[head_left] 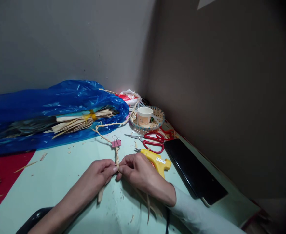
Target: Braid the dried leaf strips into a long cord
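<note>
A braid of pale dried plant strips (117, 156) runs down from a pink binder clip (116, 143) to my fingertips. My left hand (102, 174) pinches the braid's lower end from the left, and a flat loose strip (100, 195) hangs below it. From the other side my right hand (135, 170) pinches the same spot, its thumb and forefinger pressed together. Several loose strands (148, 204) trail out beneath the right hand. Beyond the clip, the finished thin braid (113, 124) winds away toward the back. My fingers hide the exact crossing of the strips.
A yellow glue gun (157, 161) lies just right of my right hand, with red-handled scissors (152, 139) behind it. Farther right is a black phone-like slab (191, 169). A paper cup (144, 116) sits in a woven basket (161, 113). Blue plastic (67, 94) holds bundled strips (79, 122).
</note>
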Demonstrator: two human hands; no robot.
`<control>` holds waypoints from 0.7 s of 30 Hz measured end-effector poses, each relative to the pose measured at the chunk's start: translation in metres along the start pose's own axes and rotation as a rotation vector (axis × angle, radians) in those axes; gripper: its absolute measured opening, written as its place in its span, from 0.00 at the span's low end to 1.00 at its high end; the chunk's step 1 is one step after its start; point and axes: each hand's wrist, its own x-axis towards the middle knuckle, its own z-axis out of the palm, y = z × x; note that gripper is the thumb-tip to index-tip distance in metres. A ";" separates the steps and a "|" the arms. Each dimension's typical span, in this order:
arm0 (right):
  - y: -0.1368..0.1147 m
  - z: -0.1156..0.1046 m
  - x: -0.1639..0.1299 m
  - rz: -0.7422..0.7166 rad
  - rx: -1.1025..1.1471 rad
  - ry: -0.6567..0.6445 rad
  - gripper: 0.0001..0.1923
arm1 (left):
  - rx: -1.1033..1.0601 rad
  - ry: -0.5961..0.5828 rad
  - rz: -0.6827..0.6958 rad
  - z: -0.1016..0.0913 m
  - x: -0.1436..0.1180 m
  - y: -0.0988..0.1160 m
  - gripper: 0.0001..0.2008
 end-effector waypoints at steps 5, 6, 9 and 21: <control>-0.007 -0.001 -0.011 -0.105 -0.447 0.067 0.12 | 0.130 0.088 0.040 0.004 0.001 -0.002 0.13; -0.008 -0.002 -0.012 -0.098 -0.495 0.065 0.13 | 0.134 0.089 0.035 0.006 0.000 -0.002 0.12; -0.009 -0.004 -0.016 -0.065 -0.561 0.064 0.12 | 0.137 0.104 0.010 0.011 -0.002 0.000 0.12; 0.008 0.051 -0.031 -0.279 -0.820 0.243 0.07 | -0.187 0.134 -0.106 0.015 -0.006 -0.011 0.15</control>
